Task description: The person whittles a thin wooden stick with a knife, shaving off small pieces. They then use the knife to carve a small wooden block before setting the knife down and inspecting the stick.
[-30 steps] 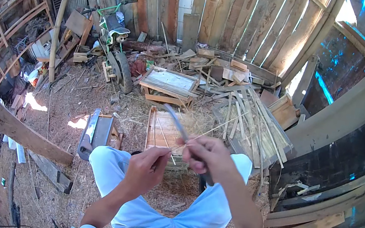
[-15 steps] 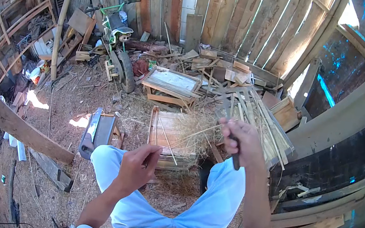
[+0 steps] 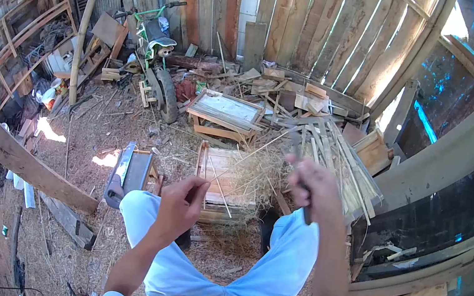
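My right hand (image 3: 319,191) is closed round the dark handle of a knife (image 3: 307,214), above my right knee. Its blade points up and away and is blurred. My left hand (image 3: 182,202) is pinched over my left thigh; anything between its fingers is too small to make out. Between my knees stands a wooden box-like bench (image 3: 216,176), with a thin stick (image 3: 219,187) lying across it. Pale curly shavings (image 3: 261,174) heap on its right side, near the knife hand.
A handsaw (image 3: 120,169) rests against a small stool (image 3: 138,168) by my left knee. Beyond the bench are a wooden frame (image 3: 224,111) and a small motorbike (image 3: 160,80). Long strips (image 3: 342,160) lie at the right. A beam (image 3: 20,154) crosses the left side.
My left hand has risen slightly. The right hand keeps its grip on the knife and has shifted a little to the right. A thin strip beyond it now slants differently.
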A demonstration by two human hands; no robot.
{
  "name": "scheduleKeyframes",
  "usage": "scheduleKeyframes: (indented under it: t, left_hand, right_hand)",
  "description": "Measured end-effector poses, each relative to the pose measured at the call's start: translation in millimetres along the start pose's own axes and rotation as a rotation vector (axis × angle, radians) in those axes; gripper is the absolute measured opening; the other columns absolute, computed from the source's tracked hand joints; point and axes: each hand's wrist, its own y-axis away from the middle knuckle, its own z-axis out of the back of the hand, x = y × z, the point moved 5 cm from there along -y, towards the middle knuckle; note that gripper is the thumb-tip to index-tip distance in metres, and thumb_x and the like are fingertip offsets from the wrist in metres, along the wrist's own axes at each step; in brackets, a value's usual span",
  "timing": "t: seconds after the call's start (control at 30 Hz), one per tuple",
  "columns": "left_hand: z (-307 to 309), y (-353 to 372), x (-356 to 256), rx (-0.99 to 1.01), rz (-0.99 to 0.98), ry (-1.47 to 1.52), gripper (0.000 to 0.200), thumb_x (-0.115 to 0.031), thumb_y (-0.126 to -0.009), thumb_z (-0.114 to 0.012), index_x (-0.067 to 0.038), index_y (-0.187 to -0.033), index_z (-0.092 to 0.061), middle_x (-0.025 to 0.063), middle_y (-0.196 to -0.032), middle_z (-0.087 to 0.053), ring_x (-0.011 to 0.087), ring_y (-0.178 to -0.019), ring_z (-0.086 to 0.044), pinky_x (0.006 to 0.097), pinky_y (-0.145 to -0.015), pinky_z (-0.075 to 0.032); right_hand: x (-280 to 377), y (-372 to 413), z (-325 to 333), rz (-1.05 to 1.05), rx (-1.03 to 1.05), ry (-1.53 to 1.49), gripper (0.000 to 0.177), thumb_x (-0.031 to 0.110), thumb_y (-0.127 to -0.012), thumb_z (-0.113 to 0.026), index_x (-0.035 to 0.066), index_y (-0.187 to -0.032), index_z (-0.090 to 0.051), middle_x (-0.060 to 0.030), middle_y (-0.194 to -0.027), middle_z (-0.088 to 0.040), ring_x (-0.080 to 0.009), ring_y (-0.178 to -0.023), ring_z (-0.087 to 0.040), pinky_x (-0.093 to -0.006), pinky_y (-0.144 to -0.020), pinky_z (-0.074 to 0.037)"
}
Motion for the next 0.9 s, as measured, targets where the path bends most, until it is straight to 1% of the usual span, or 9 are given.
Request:
scheduleKeyframes:
  t: [0.1, 0.23, 0.33, 0.4, 0.5, 0.57, 0.67, 0.8, 0.9]
  left_hand:
    - [-17, -4, -15, 0.026, -0.018, 0.050, 0.006, -0.003, -0.082, -0.064, 0.001, -0.086, -0.061, 0.0130, -0.065, -0.060, 0.0173, -0.051, -0.057, 0.0290, -0.049, -0.043]
    - [-25, -3, -26, 0.058, -0.079, 0.078, 0.006, -0.003, -0.082, -0.064, 0.000, -0.086, -0.061, 0.0147, -0.066, -0.060, 0.0208, -0.052, -0.059, 0.0303, -0.049, -0.043]
    - [-18, 1, -26, 0.076, -0.097, 0.074, 0.005, -0.003, -0.082, -0.064, 0.000, -0.086, -0.061, 0.0144, -0.066, -0.060, 0.0215, -0.052, -0.059, 0.0305, -0.048, -0.043]
    - [-12, 4, -27, 0.095, -0.093, 0.080, 0.005, -0.003, -0.082, -0.064, 0.000, -0.086, -0.061, 0.0140, -0.066, -0.060, 0.0215, -0.052, -0.058, 0.0306, -0.048, -0.043]
    - [-7, 9, -24, 0.146, -0.070, 0.074, 0.005, -0.003, -0.082, -0.064, 0.000, -0.086, -0.061, 0.0131, -0.065, -0.060, 0.0188, -0.050, -0.057, 0.0296, -0.047, -0.042]
    - [-2, 13, -19, 0.109, -0.043, 0.100, 0.004, -0.004, -0.082, -0.065, -0.001, -0.082, -0.064, 0.0090, -0.057, -0.057, 0.0128, -0.048, -0.052, 0.0264, -0.046, -0.038]
    - [5, 16, -17, 0.159, -0.025, 0.063, 0.004, -0.005, -0.082, -0.065, -0.001, -0.082, -0.065, 0.0081, -0.057, -0.057, 0.0131, -0.048, -0.052, 0.0270, -0.046, -0.038]
    - [6, 17, -17, 0.163, -0.009, 0.084, 0.005, -0.006, -0.083, -0.065, -0.001, -0.083, -0.065, 0.0079, -0.058, -0.058, 0.0133, -0.049, -0.053, 0.0268, -0.047, -0.039]
    - [8, 16, -16, 0.196, -0.040, 0.062, 0.006, -0.004, -0.084, -0.063, 0.001, -0.087, -0.062, 0.0126, -0.064, -0.059, 0.0144, -0.051, -0.055, 0.0279, -0.047, -0.041]
  right_hand:
    - [-27, 6, -47, -0.096, 0.138, 0.163, 0.034, 0.018, -0.094, -0.052, -0.004, -0.120, -0.052, -0.0020, -0.073, -0.057, -0.0034, -0.048, -0.043, -0.0172, -0.038, -0.029]
    - [-51, 2, -70, -0.079, 0.288, 0.057, 0.033, 0.019, -0.094, -0.052, -0.005, -0.118, -0.053, -0.0028, -0.073, -0.057, -0.0036, -0.047, -0.042, -0.0171, -0.039, -0.030]
    - [-41, 0, -61, -0.117, 0.235, 0.003, 0.032, 0.018, -0.095, -0.051, -0.006, -0.115, -0.054, -0.0036, -0.073, -0.057, -0.0040, -0.047, -0.042, -0.0172, -0.040, -0.030]
    - [-31, 0, -52, -0.111, 0.246, -0.013, 0.028, 0.019, -0.095, -0.051, -0.005, -0.105, -0.059, -0.0021, -0.073, -0.057, -0.0042, -0.049, -0.045, -0.0179, -0.040, -0.032]
    - [-22, -2, -32, -0.127, 0.200, -0.027, 0.026, 0.017, -0.094, -0.052, -0.006, -0.106, -0.057, -0.0024, -0.073, -0.056, -0.0042, -0.049, -0.043, -0.0180, -0.040, -0.031]
    - [-11, -3, -19, -0.083, 0.164, -0.086, 0.024, 0.013, -0.093, -0.052, -0.007, -0.105, -0.057, -0.0022, -0.072, -0.055, -0.0045, -0.049, -0.042, -0.0169, -0.039, -0.030]
    - [5, -7, 3, -0.047, 0.059, -0.071, 0.022, 0.012, -0.093, -0.052, -0.007, -0.105, -0.056, -0.0019, -0.072, -0.054, -0.0044, -0.049, -0.041, -0.0163, -0.039, -0.031]
    - [8, -13, 10, -0.043, 0.034, -0.071, 0.022, 0.016, -0.093, -0.053, -0.004, -0.102, -0.055, 0.0001, -0.071, -0.052, -0.0028, -0.048, -0.042, -0.0150, -0.037, -0.031]
    - [7, -19, 25, 0.008, -0.029, -0.037, 0.022, 0.017, -0.094, -0.052, -0.003, -0.102, -0.055, 0.0013, -0.073, -0.051, -0.0025, -0.048, -0.041, -0.0143, -0.038, -0.030]
